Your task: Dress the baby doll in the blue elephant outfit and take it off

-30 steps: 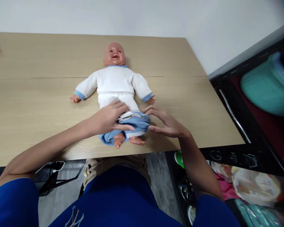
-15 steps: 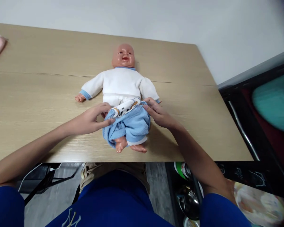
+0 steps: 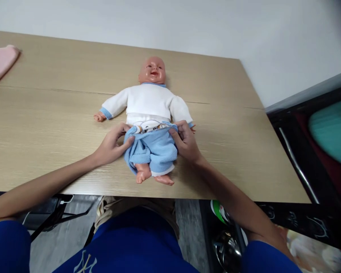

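A baby doll (image 3: 152, 72) lies on its back on the wooden table, head toward the wall and bare feet near the front edge. It wears a white top (image 3: 147, 99) with blue cuffs and collar. Blue trousers (image 3: 159, 148) cover its legs, with a patterned white inner part showing at the waist. My left hand (image 3: 111, 146) pinches the waistband at its left side, thumb in front. On the other side, my right hand (image 3: 186, 142) grips the waistband's right end, below the doll's cuff.
Pink cloth (image 3: 1, 62) lies at the table's far left. A white wall rises behind the wooden table (image 3: 230, 151). Right of it stand a dark frame and a teal object (image 3: 333, 131). Below the front edge are a green-and-white container (image 3: 218, 211) and a shiny metal object (image 3: 227, 248).
The waistband is now higher and straighter across the doll's waist, with less of the patterned inner part showing. Both hands have kept their hold. The view has shifted slightly.
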`<state>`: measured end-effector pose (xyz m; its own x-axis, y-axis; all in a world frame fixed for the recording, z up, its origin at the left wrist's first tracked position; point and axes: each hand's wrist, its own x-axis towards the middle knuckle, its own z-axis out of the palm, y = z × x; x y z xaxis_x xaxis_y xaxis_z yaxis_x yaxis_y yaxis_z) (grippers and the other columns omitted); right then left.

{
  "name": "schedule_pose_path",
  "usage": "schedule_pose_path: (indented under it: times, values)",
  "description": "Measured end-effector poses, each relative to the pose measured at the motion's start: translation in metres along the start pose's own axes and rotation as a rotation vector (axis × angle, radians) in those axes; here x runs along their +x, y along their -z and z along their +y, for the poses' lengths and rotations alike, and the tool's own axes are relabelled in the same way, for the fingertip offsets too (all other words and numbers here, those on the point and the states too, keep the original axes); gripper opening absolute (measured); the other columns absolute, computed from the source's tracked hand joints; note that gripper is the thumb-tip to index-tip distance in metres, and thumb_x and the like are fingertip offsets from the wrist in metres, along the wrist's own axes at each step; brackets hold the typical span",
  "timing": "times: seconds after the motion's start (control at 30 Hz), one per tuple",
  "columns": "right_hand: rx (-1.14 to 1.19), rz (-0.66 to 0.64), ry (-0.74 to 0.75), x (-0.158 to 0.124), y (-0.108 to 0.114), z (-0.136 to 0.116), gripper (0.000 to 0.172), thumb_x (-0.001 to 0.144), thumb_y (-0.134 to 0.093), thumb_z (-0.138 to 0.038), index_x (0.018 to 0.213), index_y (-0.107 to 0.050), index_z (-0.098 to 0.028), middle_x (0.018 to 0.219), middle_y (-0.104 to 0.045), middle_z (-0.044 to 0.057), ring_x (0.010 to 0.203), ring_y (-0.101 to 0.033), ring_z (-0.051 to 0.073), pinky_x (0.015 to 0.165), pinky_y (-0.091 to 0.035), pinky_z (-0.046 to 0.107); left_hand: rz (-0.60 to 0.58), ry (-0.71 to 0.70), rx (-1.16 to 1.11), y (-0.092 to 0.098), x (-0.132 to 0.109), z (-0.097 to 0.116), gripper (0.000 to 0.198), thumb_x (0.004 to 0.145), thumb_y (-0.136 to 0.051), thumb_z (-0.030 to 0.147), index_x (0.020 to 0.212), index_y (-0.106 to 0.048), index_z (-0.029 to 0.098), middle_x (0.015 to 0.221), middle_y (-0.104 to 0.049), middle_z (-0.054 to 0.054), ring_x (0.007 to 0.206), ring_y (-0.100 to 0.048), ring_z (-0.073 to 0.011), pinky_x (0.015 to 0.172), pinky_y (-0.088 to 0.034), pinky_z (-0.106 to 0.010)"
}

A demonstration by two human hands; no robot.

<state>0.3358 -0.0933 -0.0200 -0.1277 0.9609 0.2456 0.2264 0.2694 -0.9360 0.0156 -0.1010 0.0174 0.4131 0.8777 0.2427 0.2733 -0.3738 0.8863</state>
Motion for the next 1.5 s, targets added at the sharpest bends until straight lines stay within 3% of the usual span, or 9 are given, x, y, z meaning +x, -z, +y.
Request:
schedule_pose_path:
  times: [0.27, 0.4, 0.5, 0.63, 0.77, 0.9, 1.07, 1.2, 1.5]
  values:
    - [-0.096, 0.174, 0.066, 0.029, -0.018, 0.013, 0.049, 0.11, -0.066, -0.082, 0.108, -0.058, -0.033, 0.085, -0.058, -0.002, 0.078, -0.056, 0.023, 0.075, -0.053, 0.04, 0.09, 0.215, -0.309, -0.014, 0.032, -0.032, 0.058, 0.106, -0.071, 0.085, 0.122, -0.055, 0.031, 0.071, -0.051, 0.007, 0.054, -0.043, -0.0148, 0.053, -0.033, -0.029]
    - [-0.243, 0.291, 0.218, 0.036, -0.019, 0.01, 0.042, 0.114, -0.06, -0.074, 0.109, -0.064, -0.033, 0.108, -0.072, 0.006, 0.108, -0.068, 0.03, 0.101, -0.059, 0.048, 0.249, 0.038, -0.124, -0.009, 0.037, -0.033, 0.055, 0.105, -0.075, 0.081, 0.112, -0.064, 0.027, 0.097, -0.067, -0.004, 0.088, -0.066, -0.0217, 0.074, -0.056, -0.034]
    - [-0.21, 0.274, 0.153, 0.037, -0.018, 0.012, 0.038, 0.115, -0.061, -0.07, 0.113, -0.063, -0.032, 0.098, -0.07, 0.003, 0.096, -0.069, 0.027, 0.092, -0.058, 0.042, 0.279, -0.04, -0.02, -0.006, 0.039, -0.029, 0.051, 0.108, -0.074, 0.076, 0.112, -0.067, 0.025, 0.124, -0.071, -0.009, 0.12, -0.068, -0.0264, 0.1, -0.061, -0.039]
    - [-0.239, 0.274, 0.091, 0.046, -0.017, 0.022, 0.048, 0.11, -0.065, -0.08, 0.114, -0.063, -0.032, 0.091, -0.067, 0.001, 0.085, -0.065, 0.026, 0.083, -0.053, 0.04, 0.212, 0.045, -0.134, -0.003, 0.05, -0.035, 0.058, 0.108, -0.071, 0.081, 0.116, -0.061, 0.025, 0.093, -0.064, -0.001, 0.081, -0.062, -0.0195, 0.075, -0.054, -0.035]
    - [-0.281, 0.245, 0.079, 0.067, -0.018, 0.028, 0.063, 0.104, -0.059, -0.096, 0.114, -0.061, -0.034, 0.09, -0.067, 0.003, 0.086, -0.065, 0.03, 0.084, -0.054, 0.044, 0.152, 0.123, -0.234, 0.0, 0.072, -0.049, 0.069, 0.098, -0.076, 0.092, 0.114, -0.054, 0.029, 0.07, -0.043, 0.008, 0.055, -0.038, -0.013, 0.054, -0.027, -0.028]
    - [-0.226, 0.262, 0.064, 0.08, -0.02, 0.026, 0.063, 0.105, -0.059, -0.097, 0.112, -0.061, -0.034, 0.088, -0.067, 0.002, 0.087, -0.063, 0.027, 0.087, -0.057, 0.043, 0.099, 0.141, -0.23, 0.004, 0.081, -0.051, 0.072, 0.093, -0.08, 0.094, 0.105, -0.056, 0.027, 0.067, -0.039, 0.009, 0.056, -0.032, -0.012, 0.056, -0.022, -0.028]
    - [-0.104, 0.187, 0.027, 0.065, -0.016, 0.022, 0.062, 0.102, -0.069, -0.091, 0.097, -0.063, -0.03, 0.084, -0.064, -0.001, 0.081, -0.06, 0.022, 0.079, -0.053, 0.038, 0.179, 0.097, -0.155, 0.005, 0.062, -0.046, 0.065, 0.094, -0.084, 0.083, 0.109, -0.061, 0.023, 0.101, -0.063, -0.002, 0.091, -0.061, -0.0196, 0.083, -0.052, -0.033]
    - [0.064, 0.089, -0.106, 0.051, -0.012, 0.023, 0.061, 0.098, -0.073, -0.089, 0.097, -0.061, -0.03, 0.09, -0.064, -0.001, 0.088, -0.062, 0.022, 0.083, -0.056, 0.035, 0.197, 0.096, -0.116, 0.002, 0.05, -0.048, 0.066, 0.091, -0.083, 0.083, 0.112, -0.061, 0.024, 0.125, -0.064, -0.007, 0.119, -0.063, -0.0257, 0.103, -0.056, -0.037]
    - [0.125, 0.069, -0.012, 0.061, -0.01, 0.021, 0.065, 0.095, -0.078, -0.093, 0.105, -0.06, -0.031, 0.092, -0.061, 0.0, 0.09, -0.063, 0.023, 0.088, -0.061, 0.038, 0.312, 0.148, -0.232, 0.009, 0.069, -0.068, 0.079, 0.093, -0.074, 0.101, 0.115, -0.047, 0.03, 0.077, -0.04, 0.007, 0.063, -0.033, -0.0146, 0.062, -0.029, -0.032]
